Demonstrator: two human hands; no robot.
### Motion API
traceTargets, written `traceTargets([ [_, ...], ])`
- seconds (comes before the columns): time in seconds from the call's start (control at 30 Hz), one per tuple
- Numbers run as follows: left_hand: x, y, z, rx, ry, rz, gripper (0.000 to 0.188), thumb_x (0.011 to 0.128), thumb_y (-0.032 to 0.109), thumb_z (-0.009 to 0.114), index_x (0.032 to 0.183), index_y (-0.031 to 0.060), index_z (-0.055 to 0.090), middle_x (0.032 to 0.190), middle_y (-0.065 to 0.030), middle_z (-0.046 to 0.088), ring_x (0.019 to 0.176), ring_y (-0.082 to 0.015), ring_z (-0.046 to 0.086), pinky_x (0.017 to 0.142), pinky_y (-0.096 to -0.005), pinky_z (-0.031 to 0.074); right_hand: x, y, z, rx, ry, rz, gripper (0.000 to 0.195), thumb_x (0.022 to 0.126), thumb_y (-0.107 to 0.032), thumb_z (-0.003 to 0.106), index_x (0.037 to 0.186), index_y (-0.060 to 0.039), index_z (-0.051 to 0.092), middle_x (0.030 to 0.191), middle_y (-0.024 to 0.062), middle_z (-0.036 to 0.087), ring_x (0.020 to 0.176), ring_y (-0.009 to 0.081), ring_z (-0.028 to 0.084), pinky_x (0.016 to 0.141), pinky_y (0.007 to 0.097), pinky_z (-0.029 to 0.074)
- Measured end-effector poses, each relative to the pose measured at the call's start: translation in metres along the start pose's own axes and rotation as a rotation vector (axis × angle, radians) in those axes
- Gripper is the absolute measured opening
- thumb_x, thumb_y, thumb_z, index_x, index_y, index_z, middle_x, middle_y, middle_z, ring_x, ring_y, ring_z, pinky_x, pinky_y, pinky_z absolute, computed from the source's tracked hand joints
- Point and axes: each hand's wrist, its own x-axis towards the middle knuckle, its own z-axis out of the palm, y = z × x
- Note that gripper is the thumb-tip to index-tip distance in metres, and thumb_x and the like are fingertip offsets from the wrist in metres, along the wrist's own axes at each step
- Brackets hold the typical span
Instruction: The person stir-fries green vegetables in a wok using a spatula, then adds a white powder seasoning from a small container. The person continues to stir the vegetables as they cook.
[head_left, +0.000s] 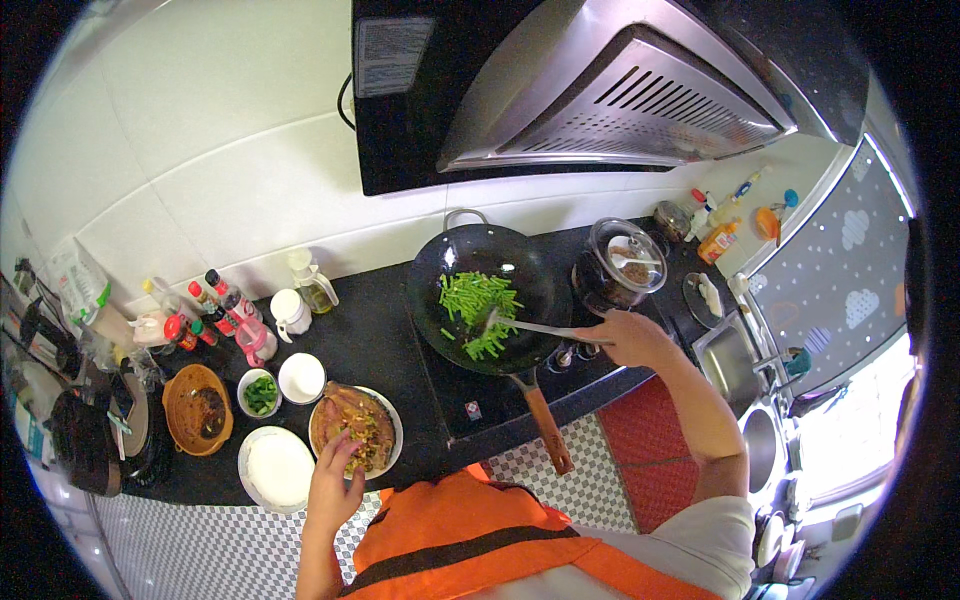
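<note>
My right hand (628, 339) grips the handle of a metal spatula (544, 328), whose head rests among chopped green vegetables (480, 300) in a black wok (442, 337). The wok sits on the cooktop (487, 409), its wooden handle (547, 431) towards me. On the left, my left hand (335, 480) hovers over or touches the edge of a plate of cooked food with a chopped topping (375, 427); which of the two I cannot tell. Its fingers are apart and hold nothing. A white bowl (302, 377) and a small bowl of chopped greens (260, 394) stand behind that plate.
A glass-lidded pot (619, 266) stands right of the wok, beneath the range hood (630, 105). Left on the counter are a white plate (276, 469), a brown clay dish (176, 420), an oil bottle (313, 285) and several sauce bottles (229, 296). A sink (727, 367) lies far right.
</note>
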Motion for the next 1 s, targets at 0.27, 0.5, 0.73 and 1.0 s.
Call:
traceTargets([
  [0.27, 0.007, 0.005, 0.003, 0.009, -0.001, 0.010, 0.036, 0.073, 0.001, 0.058, 0.108, 0.0024, 0.055, 0.121, -0.0184, 0.049, 0.108, -0.0357, 0.051, 0.091, -0.0381, 0.042, -0.049, -0.056, -0.044, -0.061, -0.127, 0.079, 0.047, 0.070, -0.010, 0.053, 0.117, -0.0168, 0.055, 0.076, 0.0202, 0.062, 0.071, 0.0376, 0.062, 0.065, 0.0463, 0.051],
  [0.5, 0.015, 0.009, 0.004, -0.010, -0.034, 0.064, 0.035, 0.073, 0.000, 0.057, 0.109, 0.0029, 0.054, 0.121, -0.0176, 0.049, 0.108, -0.0359, 0.050, 0.091, -0.0381, 0.041, -0.002, -0.057, 0.051, 0.121, 0.125, 0.263, 0.036, 0.078, -0.015, 0.049, 0.113, -0.0069, 0.054, 0.078, 0.0204, 0.063, 0.073, 0.0373, 0.062, 0.065, 0.0465, 0.051],
  [0.73, 0.006, 0.006, 0.001, 0.025, -0.001, -0.009, 0.035, 0.073, 0.000, 0.058, 0.108, 0.0033, 0.054, 0.120, -0.0192, 0.049, 0.109, -0.0371, 0.049, 0.092, -0.0384, 0.041, -0.029, 0.019, -0.008, 0.709, -0.077, 0.526, 0.026, 0.089, -0.024, 0.044, 0.093, -0.0029, 0.059, 0.060, 0.0083, 0.055, 0.043, 0.0164, 0.054, 0.040, 0.0312, 0.049],
  [1.0, 0.014, 0.011, 0.000, 0.050, 0.004, 0.037, 0.038, 0.073, 0.000, 0.058, 0.110, 0.0023, 0.054, 0.121, -0.0195, 0.048, 0.110, -0.0375, 0.048, 0.093, -0.0393, 0.040, 0.047, 0.024, 0.105, 1.290, 0.061, 0.382, 0.028, 0.086, -0.028, 0.057, 0.096, -0.0022, 0.061, 0.056, -0.0007, 0.046, 0.042, 0.0065, 0.041, 0.035, 0.0219, 0.034],
])
